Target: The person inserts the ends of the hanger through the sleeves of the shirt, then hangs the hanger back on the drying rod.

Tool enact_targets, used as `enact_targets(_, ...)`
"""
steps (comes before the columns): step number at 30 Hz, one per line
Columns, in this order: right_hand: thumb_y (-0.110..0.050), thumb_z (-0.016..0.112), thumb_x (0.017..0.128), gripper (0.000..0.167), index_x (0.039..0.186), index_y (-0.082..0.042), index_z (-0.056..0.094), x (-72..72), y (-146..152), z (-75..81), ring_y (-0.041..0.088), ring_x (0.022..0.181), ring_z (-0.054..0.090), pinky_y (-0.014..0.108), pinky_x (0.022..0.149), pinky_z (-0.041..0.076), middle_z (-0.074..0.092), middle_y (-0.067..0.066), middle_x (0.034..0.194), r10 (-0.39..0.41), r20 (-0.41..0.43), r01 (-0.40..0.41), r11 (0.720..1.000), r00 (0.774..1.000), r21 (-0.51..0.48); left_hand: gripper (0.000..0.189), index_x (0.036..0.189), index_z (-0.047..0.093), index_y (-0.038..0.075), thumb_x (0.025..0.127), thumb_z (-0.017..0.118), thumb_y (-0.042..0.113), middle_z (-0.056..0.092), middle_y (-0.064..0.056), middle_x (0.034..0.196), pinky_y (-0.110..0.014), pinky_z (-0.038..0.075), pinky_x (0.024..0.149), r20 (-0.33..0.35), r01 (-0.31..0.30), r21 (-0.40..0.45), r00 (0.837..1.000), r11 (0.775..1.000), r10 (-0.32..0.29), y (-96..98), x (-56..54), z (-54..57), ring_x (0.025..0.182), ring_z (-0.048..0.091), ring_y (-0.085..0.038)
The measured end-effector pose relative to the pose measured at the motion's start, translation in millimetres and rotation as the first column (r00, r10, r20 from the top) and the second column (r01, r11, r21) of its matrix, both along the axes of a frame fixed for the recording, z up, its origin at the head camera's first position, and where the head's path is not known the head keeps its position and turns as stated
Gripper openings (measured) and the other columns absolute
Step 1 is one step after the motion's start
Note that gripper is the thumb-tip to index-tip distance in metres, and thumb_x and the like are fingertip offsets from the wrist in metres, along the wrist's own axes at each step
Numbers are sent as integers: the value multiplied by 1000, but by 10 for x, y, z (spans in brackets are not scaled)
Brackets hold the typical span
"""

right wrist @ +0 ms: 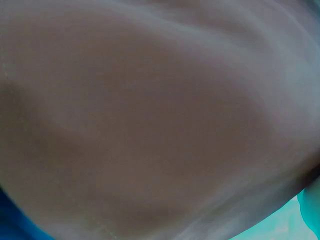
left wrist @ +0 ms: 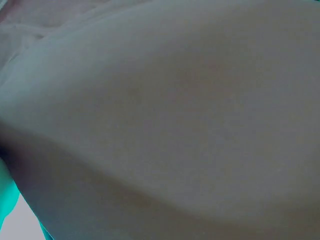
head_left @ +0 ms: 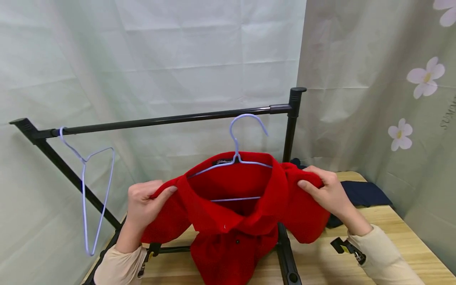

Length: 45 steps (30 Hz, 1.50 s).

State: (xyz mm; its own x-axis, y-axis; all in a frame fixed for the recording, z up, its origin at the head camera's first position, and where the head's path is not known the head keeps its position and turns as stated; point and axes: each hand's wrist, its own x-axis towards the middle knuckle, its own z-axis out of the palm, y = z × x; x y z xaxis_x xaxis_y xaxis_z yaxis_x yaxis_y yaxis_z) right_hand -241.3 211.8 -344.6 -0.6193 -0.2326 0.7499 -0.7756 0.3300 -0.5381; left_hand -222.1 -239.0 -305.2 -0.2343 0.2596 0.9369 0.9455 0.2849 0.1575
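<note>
Okay, I had left hand (head_left: 145,204) and right hand (head_left: 329,192) pinching the red shirt (head_left: 228,257) near its shoulders — presumably to steady it around the lilac hanger (head_left: 236,147) — by the black rack (head_left: 178,119).

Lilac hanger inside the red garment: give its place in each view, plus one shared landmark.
Head: lilac hanger near the centre, rising out of the red garment.
Left wrist: not discernible; a blurred surface fills most.
Right wrist: not discernible either.
Landmark: a cyan patch, wrist views only, lower left and lower right respectively.
</note>
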Motion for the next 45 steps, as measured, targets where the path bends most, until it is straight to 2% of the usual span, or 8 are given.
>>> enact_targets(3, 1, 71, 90, 26, 114, -7, 66, 7, 7, -24, 10, 73, 63, 26, 59, 52, 66, -10, 93, -59, 78, 62, 997, 995, -41, 42, 58, 58, 8, 93, 74, 24, 45, 1, 55, -17, 36, 46, -29, -6, 39, 1000, 999, 7, -13, 21, 37, 49, 40, -6)
enact_targets(8, -2, 66, 93, 35, 127, -5, 55, -8, 27, -66, 12, 81, 64, 29, 65, 54, 64, -6, 101, -61, 197, 77, 994, 979, -74, 43, 59, 62, 3, 93, 74, 27, 51, -3, 55, -12, 44, 53, -34, -46, 95, 998, 994, 49, -11, 68, 100, 49, 46, -7)
enact_targets(15, -14, 63, 97, 42, 133, -2, 47, -39, 66, -95, 12, 90, 67, 33, 72, 57, 62, 13, 114, -6, 386, 16, 1000, 923, -23, 45, 58, 62, -2, 92, 76, 25, 56, -6, 58, -11, 47, 58, -39, -65, 209, 996, 976, 75, 20, 105, 213, 52, 49, -6)
enact_targets(20, -17, 65, 96, 40, 129, -1, 50, -48, 23, -100, 15, 97, 65, 34, 78, 55, 62, 15, 119, 61, 438, -65, 998, 897, -6, 46, 56, 60, -4, 90, 78, 22, 58, -6, 60, -12, 45, 58, -48, -74, 300, 995, 951, 93, 58, 109, 323, 55, 50, -4)
enact_targets(26, -13, 69, 94, 40, 129, -2, 52, -89, -94, -123, 11, 102, 63, 31, 85, 53, 63, 10, 120, 120, 406, -140, 990, 906, 20, 52, 52, 53, -4, 89, 79, 21, 54, -4, 58, -13, 42, 55, -66, -56, 363, 994, 930, 86, 137, 148, 443, 55, 47, -5)
enact_targets(33, -3, 68, 93, 41, 129, 1, 49, -129, -165, -78, 12, 100, 64, 30, 85, 53, 63, 3, 117, 202, 342, -211, 977, 918, -11, 61, 47, 43, -1, 88, 80, 23, 45, -3, 54, -14, 29, 51, -117, -9, 429, 991, 903, 65, 243, 202, 573, 53, 39, -5)
enact_targets(39, -1, 65, 92, 34, 123, 4, 51, -48, -97, 22, 7, 96, 62, 22, 81, 50, 63, -12, 109, 45, 254, -21, 995, 966, -95, 59, 52, 51, -11, 87, 81, 26, 50, -1, 56, -12, 34, 53, -101, -38, 497, 990, 867, 101, 247, 273, 682, 53, 42, -4)
enact_targets(45, 5, 66, 89, 29, 116, 1, 58, -15, -29, 209, 6, 93, 62, 17, 80, 48, 66, -14, 104, -70, 138, 98, 974, 988, -204, 59, 52, 49, -15, 86, 82, 21, 48, -1, 54, -13, 32, 52, -100, -40, 585, 988, 810, 121, 208, 343, 802, 52, 41, -5)
